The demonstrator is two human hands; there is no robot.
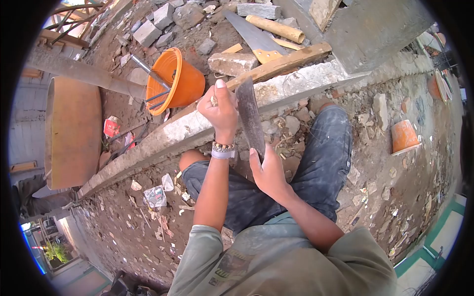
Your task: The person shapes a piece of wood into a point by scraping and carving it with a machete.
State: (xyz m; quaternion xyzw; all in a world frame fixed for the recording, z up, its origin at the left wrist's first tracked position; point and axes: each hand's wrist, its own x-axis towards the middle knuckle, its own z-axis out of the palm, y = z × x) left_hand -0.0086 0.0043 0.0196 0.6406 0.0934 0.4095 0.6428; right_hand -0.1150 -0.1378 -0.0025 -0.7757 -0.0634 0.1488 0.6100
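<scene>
Blade (pixel 251 116) held, progress unclear

The right hand (pixel 270 172) is closed on the blade's lower end, before the person's body; the left hand (pixel 218 108) is a fist beside its upper part, any contents hidden. Handling seems under way, but how much is left cannot be judged. The bucket (pixel 191 81) holds long tools (pixel 144 66); the tub's (pixel 405 134) inside is hidden.

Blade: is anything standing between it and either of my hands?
Nothing visible. Your right hand holds the lower end of the blade, thumb against it. Your left hand is closed right beside the upper part, with no object seen between; whether it grips a handle is hidden.
</scene>
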